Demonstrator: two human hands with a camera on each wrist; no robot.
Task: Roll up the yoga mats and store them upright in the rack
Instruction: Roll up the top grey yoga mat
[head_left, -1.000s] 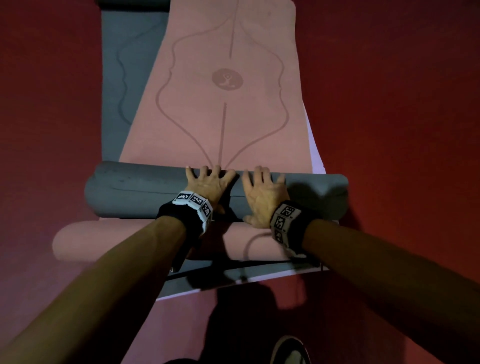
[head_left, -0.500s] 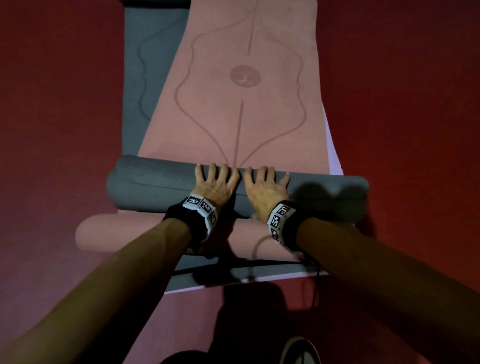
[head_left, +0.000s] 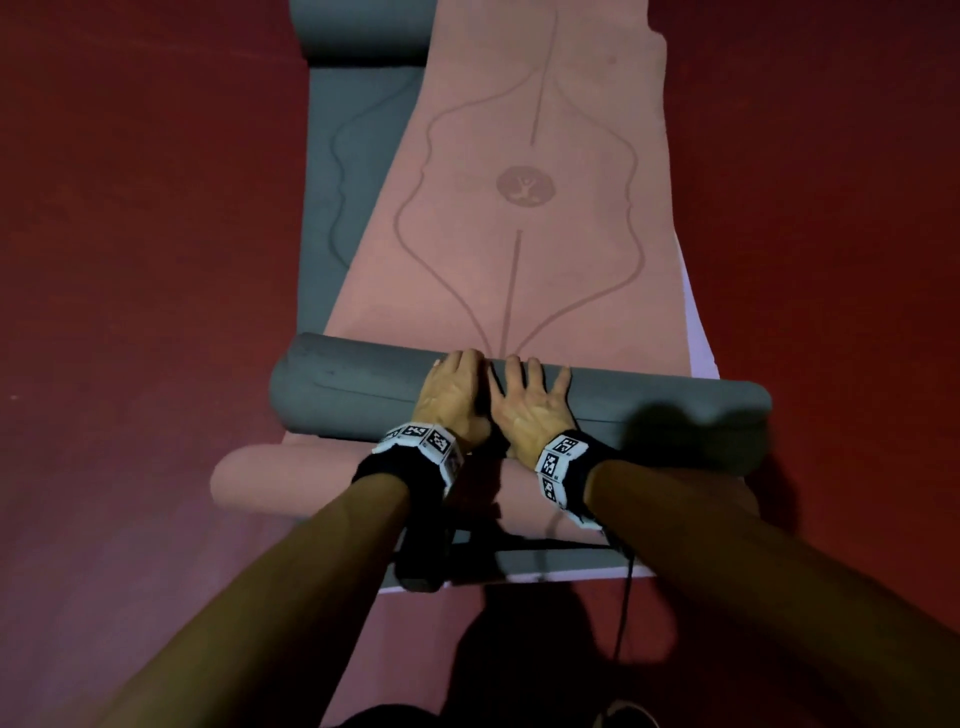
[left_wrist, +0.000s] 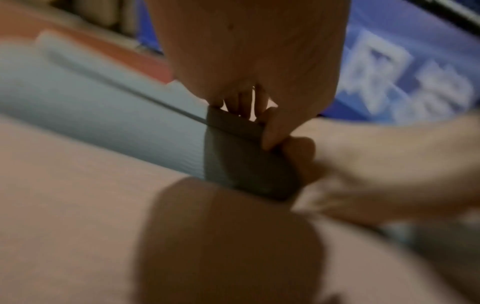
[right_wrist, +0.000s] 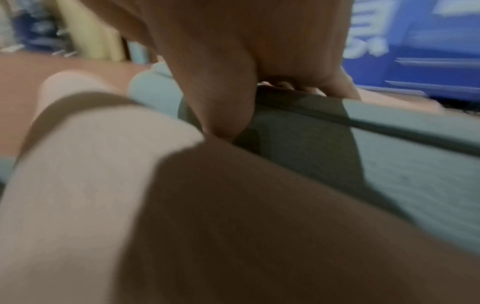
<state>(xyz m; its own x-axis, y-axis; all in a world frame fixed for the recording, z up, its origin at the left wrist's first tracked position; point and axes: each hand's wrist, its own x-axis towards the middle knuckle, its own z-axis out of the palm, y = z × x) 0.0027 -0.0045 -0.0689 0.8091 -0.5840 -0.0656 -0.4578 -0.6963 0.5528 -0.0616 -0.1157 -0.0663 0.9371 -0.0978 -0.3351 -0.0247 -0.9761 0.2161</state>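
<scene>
A grey mat roll (head_left: 353, 389) lies crosswise on the flat pink mat (head_left: 519, 249). My left hand (head_left: 452, 395) and right hand (head_left: 530, 405) press side by side on its middle, palms down. The right fingers are spread. The left fingers bend over the crest. Just in front of me lies a pink roll (head_left: 291, 480), under my wrists. In the left wrist view my left hand (left_wrist: 246, 61) rests on the grey roll (left_wrist: 103, 115). The right wrist view shows my right hand (right_wrist: 246, 51) on the same grey roll (right_wrist: 402, 154).
A flat grey mat (head_left: 343, 208) lies under the pink one, with another grey roll (head_left: 358, 31) at its far end. A pale lavender edge (head_left: 698, 332) shows on the right. Red floor (head_left: 130, 260) surrounds the mats. A cable (head_left: 626, 613) and a shoe (head_left: 623, 714) are near me.
My hands have drawn closer together on the grey roll, and the left fingers now bend over its crest. The roll has edged slightly away from me along the pink mat.
</scene>
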